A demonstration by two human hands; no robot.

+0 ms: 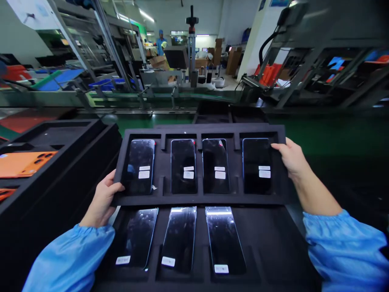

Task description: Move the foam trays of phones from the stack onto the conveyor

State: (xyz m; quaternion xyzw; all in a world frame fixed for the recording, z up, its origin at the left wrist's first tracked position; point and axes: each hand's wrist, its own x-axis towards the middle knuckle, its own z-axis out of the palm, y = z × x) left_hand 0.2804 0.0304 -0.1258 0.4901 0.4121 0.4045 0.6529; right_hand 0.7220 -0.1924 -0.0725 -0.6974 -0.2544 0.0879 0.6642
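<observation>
A black foam tray (182, 199) is gripped at its two ends, tilted toward me. My left hand (102, 199) is closed on its left edge, thumb over the rim. On the right edge, my right hand (291, 157) is closed too, its thumb near the rightmost phone (257, 156). Several dark-screened phones lie in a row in this tray, each with two white labels. Below and nearer me is a second black tray (276, 239) with three phones: a left one (138, 235), a middle one (179, 237) and a right one (225, 239). Its right-hand slot holds no phone.
Stacked black trays (100, 140) stand at the left, with an orange phone (27, 163) in one. Another black tray (212, 115) lies behind, on the green conveyor belt (319, 136). Metal frames and machinery rise beyond; a person in blue (161, 42) is far back.
</observation>
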